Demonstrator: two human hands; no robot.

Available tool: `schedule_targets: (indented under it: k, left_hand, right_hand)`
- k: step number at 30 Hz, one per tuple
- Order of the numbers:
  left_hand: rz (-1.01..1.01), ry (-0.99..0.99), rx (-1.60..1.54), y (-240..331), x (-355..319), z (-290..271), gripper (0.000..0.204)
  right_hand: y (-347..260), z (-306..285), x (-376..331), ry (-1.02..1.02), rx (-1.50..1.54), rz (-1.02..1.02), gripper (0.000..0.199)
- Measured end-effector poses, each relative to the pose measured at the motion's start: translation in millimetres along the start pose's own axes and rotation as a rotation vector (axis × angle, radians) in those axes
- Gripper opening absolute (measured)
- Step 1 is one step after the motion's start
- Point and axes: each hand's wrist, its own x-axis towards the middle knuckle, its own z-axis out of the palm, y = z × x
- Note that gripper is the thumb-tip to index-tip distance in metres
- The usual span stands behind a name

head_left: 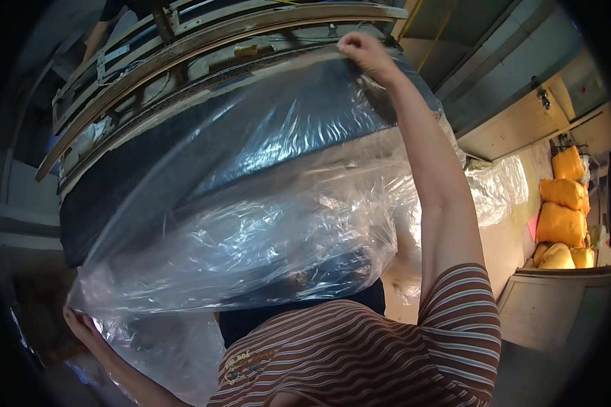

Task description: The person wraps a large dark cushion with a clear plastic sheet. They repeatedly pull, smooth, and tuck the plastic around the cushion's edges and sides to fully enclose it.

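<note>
A large sheet of clear plastic film (265,230) stretches diagonally in front of me, wrinkled and shiny. Its far edge runs up to my right hand (370,57), which is closed in a pinch on it above the far side of the worktop. Low on the left, my left hand (81,324) grips the sheet's near corner, its fingers partly hidden by the film. Under the film lies a dark, flat worktop (108,197), bare at its left part. More of the film hangs down against my body.
A long frame of wooden rails (204,30) with metal fittings borders the worktop's far side. A small yellow block (246,51) sits by it. On the right, crumpled clear plastic (499,190) lies on the floor, and orange sacks (562,224) are stacked beyond.
</note>
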Motion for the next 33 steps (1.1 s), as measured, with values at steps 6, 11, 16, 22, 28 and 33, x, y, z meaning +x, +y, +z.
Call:
schedule_targets:
  k: [6, 11, 16, 22, 28, 33]
  left_hand:
    - [-0.117, 0.068, -0.355, 24, 127, 118, 0.033]
    - [0.010, 0.001, -0.209, -15, 181, 236, 0.027]
    - [-0.038, -0.079, -0.248, -15, 214, 288, 0.028]
    - [-0.046, -0.087, -0.206, 2, 222, 325, 0.029]
    - [0.059, 0.058, 0.056, 0, 233, 317, 0.028]
    - [-0.146, 0.010, -0.128, -15, 222, 325, 0.029]
  right_hand:
    - [8, -1, 21, 0.453, 0.288, 0.109, 0.007]
    - [69, 26, 4, 0.630, 0.153, 0.128, 0.010]
    - [74, 19, 17, 0.615, -0.016, 0.176, 0.016]
    - [88, 10, 23, 0.616, -0.190, 0.206, 0.022]
    - [77, 20, 28, 0.717, -0.320, 0.212, 0.036]
    - [81, 7, 26, 0.767, -0.297, 0.229, 0.034]
